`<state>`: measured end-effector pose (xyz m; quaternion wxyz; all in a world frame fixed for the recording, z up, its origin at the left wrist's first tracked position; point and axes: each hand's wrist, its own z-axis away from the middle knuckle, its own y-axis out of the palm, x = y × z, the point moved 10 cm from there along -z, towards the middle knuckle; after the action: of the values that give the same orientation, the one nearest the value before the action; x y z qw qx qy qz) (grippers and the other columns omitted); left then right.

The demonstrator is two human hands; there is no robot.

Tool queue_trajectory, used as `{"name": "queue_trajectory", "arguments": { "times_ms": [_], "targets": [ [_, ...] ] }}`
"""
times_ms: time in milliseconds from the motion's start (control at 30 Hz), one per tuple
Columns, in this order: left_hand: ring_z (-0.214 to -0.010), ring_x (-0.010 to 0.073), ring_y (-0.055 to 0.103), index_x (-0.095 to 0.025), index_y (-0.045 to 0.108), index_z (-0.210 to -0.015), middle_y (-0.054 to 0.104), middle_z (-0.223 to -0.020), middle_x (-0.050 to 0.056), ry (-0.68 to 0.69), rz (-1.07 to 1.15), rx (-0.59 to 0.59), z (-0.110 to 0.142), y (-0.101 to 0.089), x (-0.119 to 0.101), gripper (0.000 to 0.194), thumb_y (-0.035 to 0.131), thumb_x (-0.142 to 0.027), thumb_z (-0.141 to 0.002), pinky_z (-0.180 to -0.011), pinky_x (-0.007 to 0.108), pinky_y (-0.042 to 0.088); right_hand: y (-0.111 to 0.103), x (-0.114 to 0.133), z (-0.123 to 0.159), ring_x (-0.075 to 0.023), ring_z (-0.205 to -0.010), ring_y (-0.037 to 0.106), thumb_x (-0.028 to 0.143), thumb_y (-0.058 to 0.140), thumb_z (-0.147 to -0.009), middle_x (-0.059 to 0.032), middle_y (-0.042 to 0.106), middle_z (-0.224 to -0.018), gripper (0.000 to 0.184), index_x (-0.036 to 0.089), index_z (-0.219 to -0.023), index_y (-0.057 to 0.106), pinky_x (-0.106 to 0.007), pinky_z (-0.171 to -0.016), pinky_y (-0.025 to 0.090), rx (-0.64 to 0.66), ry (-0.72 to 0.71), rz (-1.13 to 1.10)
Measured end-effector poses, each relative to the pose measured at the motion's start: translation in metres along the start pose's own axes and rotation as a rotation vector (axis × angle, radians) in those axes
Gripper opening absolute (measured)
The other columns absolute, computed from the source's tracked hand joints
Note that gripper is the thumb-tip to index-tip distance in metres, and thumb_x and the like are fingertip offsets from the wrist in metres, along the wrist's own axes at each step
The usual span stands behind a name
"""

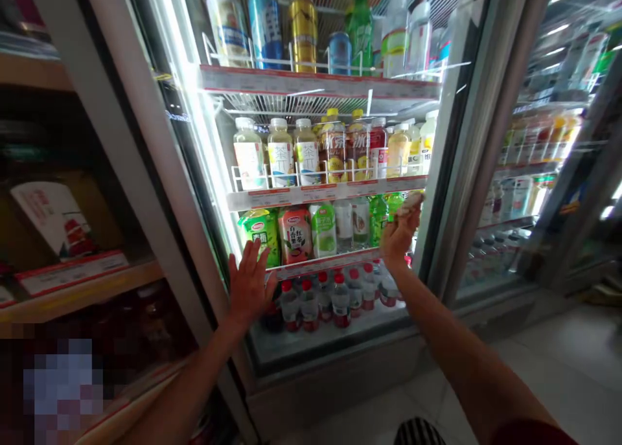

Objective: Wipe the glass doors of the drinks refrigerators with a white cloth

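Note:
A lit drinks cooler stands open in front of me, its shelves full of bottles and cans. My left hand (249,283) lies flat with fingers spread against the left front edge of the third shelf (321,263), beside a green carton drink (260,233). My right hand (401,228) is closed around a pale cloth (409,204) at the right end of that same shelf, next to green bottles (379,217). Below my hands stand several small red-capped bottles (335,296) on the bottom shelf.
The cooler's glass door (486,140) is swung open on the right, with a second closed cooler (549,147) behind it. A wooden shelf unit (72,270) with boxed goods stands on the left. Tiled floor (558,354) lies at lower right.

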<state>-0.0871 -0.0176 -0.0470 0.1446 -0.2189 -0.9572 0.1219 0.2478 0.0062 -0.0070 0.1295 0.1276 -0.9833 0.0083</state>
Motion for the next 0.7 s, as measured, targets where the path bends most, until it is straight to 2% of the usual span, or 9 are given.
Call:
{"name": "queue_trajectory", "arguments": {
  "times_ms": [67,167,233,267,333,467,533,600,700],
  "targets": [
    [-0.138,0.0229,0.019,-0.023,0.017,-0.144,0.025,-0.148,0.011,-0.006,0.011,-0.002,0.0,0.001,-0.001,0.069,0.052,-0.025,-0.085,-0.114,0.048,0.01,0.008,0.04,0.017,-0.029,-0.141,0.011,0.014,0.036,-0.084,-0.0102,0.012,-0.153,0.061,0.02,-0.143,0.024,-0.06,-0.11,0.024,0.023,-0.055,-0.009],
    [-0.138,0.0222,0.02,-0.024,0.016,-0.144,0.025,-0.148,0.01,0.008,0.011,0.017,0.001,0.002,-0.001,0.069,0.051,-0.024,-0.085,-0.115,0.047,0.009,0.029,0.121,0.064,-0.0232,-0.141,0.014,0.016,0.044,-0.082,-0.0041,0.026,-0.149,0.061,0.028,-0.14,0.03,-0.052,-0.113,0.022,0.247,-0.371,-0.066],
    [-0.138,0.0218,0.02,-0.025,0.015,-0.144,0.025,-0.148,0.01,0.015,0.007,0.03,0.001,0.001,0.0,0.069,0.051,-0.024,-0.085,-0.115,0.047,0.01,0.034,0.148,0.093,-0.0193,-0.14,0.018,0.016,0.046,-0.082,-0.0012,0.035,-0.146,0.056,0.031,-0.136,0.038,-0.048,-0.115,0.021,0.386,-0.559,-0.099],
    [-0.138,0.0218,0.02,-0.025,0.014,-0.145,0.025,-0.148,0.01,0.016,0.007,0.033,0.001,0.0,0.0,0.07,0.051,-0.024,-0.086,-0.114,0.047,0.01,0.033,0.146,0.099,-0.0183,-0.14,0.02,0.016,0.046,-0.082,-0.0009,0.037,-0.144,0.054,0.031,-0.134,0.041,-0.047,-0.115,0.021,0.418,-0.596,-0.104],
    [-0.138,0.022,0.019,-0.025,0.013,-0.145,0.024,-0.148,0.009,0.009,0.013,0.037,0.001,0.0,0.0,0.07,0.051,-0.024,-0.086,-0.114,0.047,0.01,0.023,0.112,0.09,-0.0184,-0.139,0.022,0.016,0.047,-0.082,-0.001,0.038,-0.144,0.048,0.03,-0.128,0.048,-0.046,-0.115,0.022,0.38,-0.519,-0.089],
    [-0.138,0.023,0.019,-0.025,0.012,-0.145,0.021,-0.149,0.009,-0.021,0.028,0.02,0.001,0.005,-0.001,0.071,0.051,-0.025,-0.086,-0.115,0.047,0.008,-0.006,0.008,0.038,-0.0247,-0.138,0.024,0.013,0.041,-0.082,-0.0074,0.025,-0.15,0.044,0.021,-0.124,0.051,-0.053,-0.108,0.031,0.089,-0.127,-0.031],
    [-0.138,0.0239,0.019,-0.025,0.012,-0.145,0.02,-0.149,0.009,-0.04,0.026,-0.008,0.002,0.006,-0.002,0.071,0.052,-0.026,-0.086,-0.114,0.048,0.008,-0.014,-0.013,0.024,-0.0266,-0.138,0.023,0.012,0.036,-0.083,-0.0112,0.022,-0.15,0.047,0.017,-0.128,0.047,-0.055,-0.106,0.032,-0.038,0.019,-0.013],
    [-0.138,0.0244,0.018,-0.025,0.012,-0.145,0.019,-0.149,0.01,-0.057,0.019,-0.026,0.002,0.008,-0.002,0.071,0.051,-0.026,-0.086,-0.114,0.049,0.007,-0.009,0.006,0.025,-0.0266,-0.139,0.02,0.013,0.036,-0.083,-0.0118,0.02,-0.15,0.05,0.017,-0.133,0.042,-0.055,-0.108,0.029,-0.057,0.049,-0.015],
    [-0.139,0.0239,0.018,-0.025,0.013,-0.145,0.02,-0.149,0.009,-0.063,0.013,-0.018,0.003,0.009,-0.002,0.071,0.051,-0.026,-0.086,-0.114,0.047,0.007,0.016,0.089,0.048,-0.0252,-0.141,0.014,0.014,0.041,-0.082,-0.009,0.021,-0.151,0.055,0.021,-0.137,0.037,-0.053,-0.112,0.022,0.129,-0.163,-0.047]
  ]
}}
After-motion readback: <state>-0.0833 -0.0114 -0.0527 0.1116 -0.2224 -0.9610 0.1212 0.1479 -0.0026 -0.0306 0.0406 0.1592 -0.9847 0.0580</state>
